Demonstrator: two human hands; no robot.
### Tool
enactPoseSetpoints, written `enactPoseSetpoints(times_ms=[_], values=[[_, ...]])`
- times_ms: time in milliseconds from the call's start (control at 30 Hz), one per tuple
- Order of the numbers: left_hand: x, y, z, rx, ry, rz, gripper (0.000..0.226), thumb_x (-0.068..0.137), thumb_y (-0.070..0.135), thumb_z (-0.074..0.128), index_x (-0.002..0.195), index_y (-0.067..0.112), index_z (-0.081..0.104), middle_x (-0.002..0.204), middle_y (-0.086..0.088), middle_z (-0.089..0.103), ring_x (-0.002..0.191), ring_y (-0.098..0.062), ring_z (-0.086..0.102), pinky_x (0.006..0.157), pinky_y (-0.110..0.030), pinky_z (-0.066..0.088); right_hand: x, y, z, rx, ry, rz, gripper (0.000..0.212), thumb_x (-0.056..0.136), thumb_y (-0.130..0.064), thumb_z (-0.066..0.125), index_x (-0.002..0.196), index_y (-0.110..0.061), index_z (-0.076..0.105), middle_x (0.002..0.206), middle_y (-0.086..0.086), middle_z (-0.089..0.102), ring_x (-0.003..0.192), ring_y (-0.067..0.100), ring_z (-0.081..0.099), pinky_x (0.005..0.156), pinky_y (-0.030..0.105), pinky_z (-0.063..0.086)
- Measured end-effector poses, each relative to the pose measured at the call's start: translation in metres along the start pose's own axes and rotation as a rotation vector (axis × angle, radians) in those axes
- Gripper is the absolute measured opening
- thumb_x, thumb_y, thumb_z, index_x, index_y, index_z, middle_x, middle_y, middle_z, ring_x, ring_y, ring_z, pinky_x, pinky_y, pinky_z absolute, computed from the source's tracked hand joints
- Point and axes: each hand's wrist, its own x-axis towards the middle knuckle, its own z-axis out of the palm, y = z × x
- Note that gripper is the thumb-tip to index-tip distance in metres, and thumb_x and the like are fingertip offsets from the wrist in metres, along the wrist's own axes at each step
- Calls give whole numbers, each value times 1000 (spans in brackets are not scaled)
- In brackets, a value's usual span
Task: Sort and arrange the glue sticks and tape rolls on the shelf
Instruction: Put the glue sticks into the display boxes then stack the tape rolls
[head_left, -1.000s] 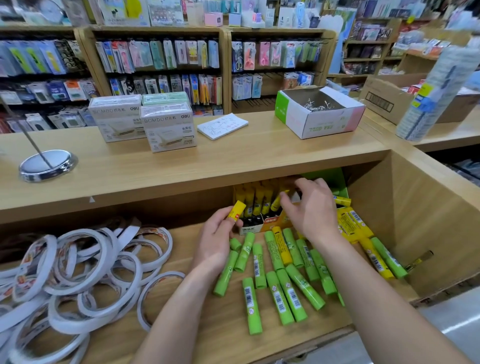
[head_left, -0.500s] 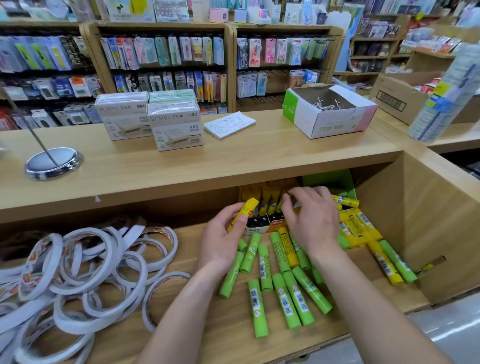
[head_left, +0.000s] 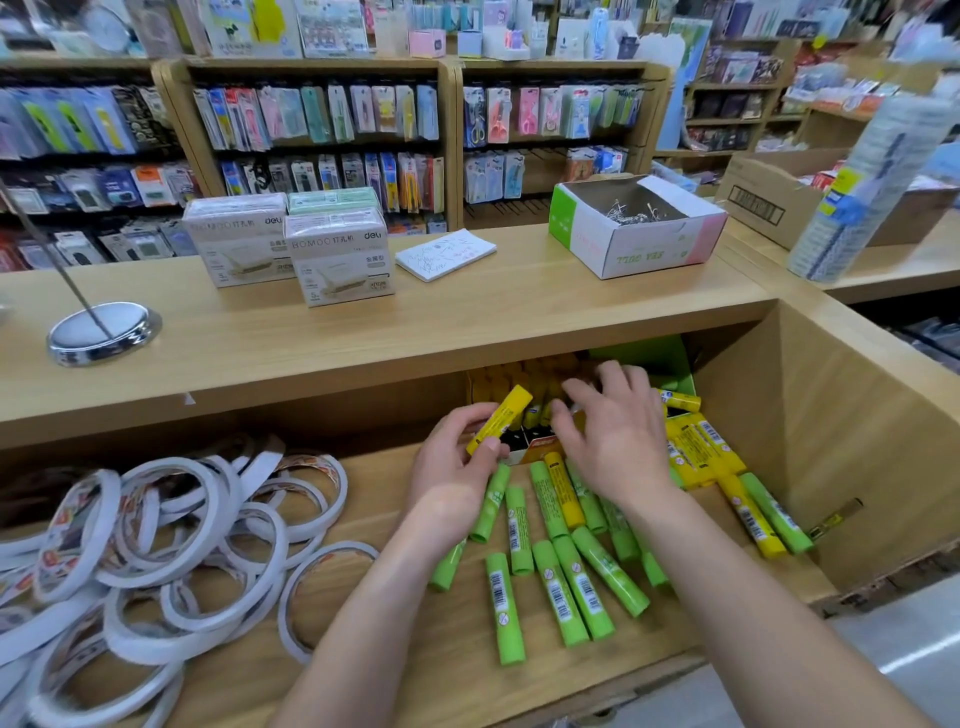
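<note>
- Head view: the left hand (head_left: 452, 478) has its fingers clamped on a yellow glue stick (head_left: 500, 420), lifted higher than a second ago and tilted toward the box (head_left: 540, 448) of upright yellow sticks.
- The right hand (head_left: 613, 441), fingers apart, has reached over that box, seemingly clearing a slot.
- Green glue sticks (head_left: 561, 592) lie loose on the shelf (head_left: 363, 623); tape rolls (head_left: 171, 530) sit heaped well to the left, unsorted.

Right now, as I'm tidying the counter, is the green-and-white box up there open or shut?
Open: the box has its top flap folded back, and loose metal clips show inside.
</note>
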Motion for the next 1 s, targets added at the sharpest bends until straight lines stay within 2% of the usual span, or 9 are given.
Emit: enactPoseSetpoints(times_ms=[100,200,300,367,500,600,667,833,1000], values=[[-3,4,3,-7,-42,10,31,94,11,65,109,39,65,113,5,69,102,-15,71,92,-40,56,-11,-2,-14,286,36,1,41,93,-41,50,120,-18,70,118,3,61,110,22,47,90,38,42],[-6,9,10,-31,-42,36,26,92,2,68,107,22,66,106,-4,69,93,-10,71,83,-25,56,-28,-9,-25,619,30,30,30,94,-37,57,116,-23,70,106,-9,66,100,7,58,85,29,47],[-8,13,17,-37,-55,32,25,89,-1,71,103,19,67,100,-2,70,84,-8,70,77,-20,54,-35,-8,-30,786,54,122,17,89,-26,71,104,-33,70,94,-14,69,87,8,66,75,30,53],[-9,12,21,-22,-67,38,26,87,1,74,100,22,67,98,0,72,83,-11,70,76,-21,54,-35,-5,-34,882,12,177,24,87,-17,76,100,-36,68,90,-15,71,85,8,69,75,29,55],[-9,18,30,51,-107,81,28,84,4,78,97,26,69,93,8,74,86,-5,68,79,-19,52,-32,1,-39,996,19,236,19,86,-10,77,98,-23,69,86,-4,73,81,12,70,76,32,58],[-2,20,28,334,-49,178,16,88,35,74,103,36,70,104,19,71,102,0,63,91,-22,45,-24,6,-47,994,119,258,27,85,-5,76,104,-22,68,87,-5,70,76,8,68,72,22,56],[5,22,21,675,9,286,32,92,52,56,119,37,67,122,17,65,118,-6,53,99,-28,33,-16,13,-53,944,205,269,29,87,-5,74,112,-20,69,91,-6,70,76,4,67,71,18,55],[13,23,18,1072,-68,311,48,106,43,33,153,32,36,152,8,43,138,-14,34,105,-35,24,1,24,-53,714,218,108,25,87,-7,74,109,-18,74,97,-7,72,82,3,69,78,18,56],[13,13,16,1094,-44,342,46,104,38,40,150,28,43,149,10,48,134,-12,42,102,-37,31,10,29,-46,534,79,-13,23,87,-12,75,110,-17,74,97,-8,69,84,7,66,82,23,56]])
